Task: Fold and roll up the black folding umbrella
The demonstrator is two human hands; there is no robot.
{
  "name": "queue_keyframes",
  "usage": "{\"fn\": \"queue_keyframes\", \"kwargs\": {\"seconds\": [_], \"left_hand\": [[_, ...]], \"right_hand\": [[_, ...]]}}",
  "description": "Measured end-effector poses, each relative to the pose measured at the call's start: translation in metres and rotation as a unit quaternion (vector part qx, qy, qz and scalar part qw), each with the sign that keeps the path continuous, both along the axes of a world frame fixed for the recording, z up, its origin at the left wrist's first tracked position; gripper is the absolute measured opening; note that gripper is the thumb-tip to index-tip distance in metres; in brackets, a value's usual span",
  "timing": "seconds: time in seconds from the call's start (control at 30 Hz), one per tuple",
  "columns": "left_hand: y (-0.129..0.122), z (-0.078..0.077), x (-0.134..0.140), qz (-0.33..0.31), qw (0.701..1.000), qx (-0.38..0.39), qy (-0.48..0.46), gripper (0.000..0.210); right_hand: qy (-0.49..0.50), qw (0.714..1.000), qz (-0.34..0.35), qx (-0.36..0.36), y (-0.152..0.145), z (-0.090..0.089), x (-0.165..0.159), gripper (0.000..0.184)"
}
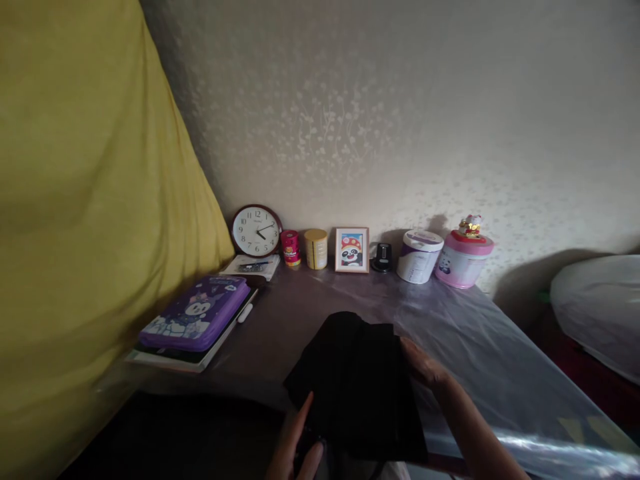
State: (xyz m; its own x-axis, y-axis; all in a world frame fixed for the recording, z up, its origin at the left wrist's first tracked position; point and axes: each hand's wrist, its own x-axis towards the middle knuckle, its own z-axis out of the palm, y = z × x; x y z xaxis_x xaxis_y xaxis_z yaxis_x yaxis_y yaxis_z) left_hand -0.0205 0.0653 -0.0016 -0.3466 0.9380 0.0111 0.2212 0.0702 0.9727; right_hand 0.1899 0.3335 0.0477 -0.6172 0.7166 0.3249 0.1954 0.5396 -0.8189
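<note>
Black item [350, 380] lies between left fingers [301, 417] and right fingers [412, 351], whose grip I cannot tell.

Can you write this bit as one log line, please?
left hand: at near side of black item | right hand: at its right edge | behind: clock, panda picture

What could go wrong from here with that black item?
The black item reaches the near edge of the table cover, so it could slip off if the left hand or right hand moves away. The creased cover might also bunch beneath it. The lucky-cat figurine perched on the pink canister could topple if jolted.
</note>
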Motion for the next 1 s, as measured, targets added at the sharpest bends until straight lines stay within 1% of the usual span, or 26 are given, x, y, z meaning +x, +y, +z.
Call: {"fn": "queue_keyframes", "kwargs": {"seconds": [0.07,0.1,0.13,0.17,0.2,0.23,0.3,0.37,0.47,0.57,0.67,0.8,1.0], "left_hand": [[0.0,-0.004,0.0,0.0,1.0,-0.004,0.019,0.055],[0.0,-0.006,0.0,-0.001,1.0,-0.006,0.026,0.055],[0.0,-0.008,0.0,-0.002,0.999,-0.007,0.031,0.055],[0.001,-0.01,0.0,-0.002,0.999,-0.009,0.034,0.055],[0.001,-0.012,0.0,-0.002,0.999,-0.01,0.037,0.055],[0.001,-0.014,0.0,-0.002,0.999,-0.011,0.042,0.055],[0.001,-0.015,0.0,-0.003,0.999,-0.014,0.05,0.056],[0.001,-0.015,0.001,-0.006,0.998,-0.023,0.058,0.057],[0.001,-0.011,0.001,-0.012,0.998,-0.035,0.057,0.058],[0.0,-0.009,0.002,-0.016,0.998,-0.028,0.057,0.059],[0.001,-0.011,0.003,-0.008,0.997,-0.032,0.074,0.058],[0.002,-0.02,0.004,-0.002,0.994,-0.027,0.11,0.057],[0.005,-0.033,0.002,0.0,0.986,0.012,0.166,0.059]], "right_hand": [[-0.007,0.998,-0.029,-0.057,0.004,0.005,0.0,0.052],[-0.005,0.995,-0.061,-0.078,0.005,0.008,0.001,0.054],[-0.002,0.992,-0.1,-0.082,0.004,0.011,0.002,0.054],[0.003,0.988,-0.137,-0.065,0.003,0.015,0.003,0.053],[0.007,0.986,-0.165,-0.028,0.0,0.019,0.005,0.05],[0.008,0.984,-0.178,0.018,-0.005,0.022,0.007,0.046],[-0.004,0.982,-0.163,0.101,-0.019,0.029,0.011,0.036],[-0.026,0.981,-0.119,0.153,-0.036,0.033,0.015,0.029],[-0.056,0.977,-0.06,0.196,-0.059,0.033,0.016,0.029],[-0.071,0.975,-0.018,0.212,-0.073,0.031,0.012,0.031],[-0.065,0.976,0.01,0.21,-0.076,0.032,0.003,0.025],[-0.036,0.976,0.006,0.214,-0.071,0.037,-0.013,0.02],[0.033,0.961,-0.003,0.274,-0.064,0.037,-0.053,0.02]]}}
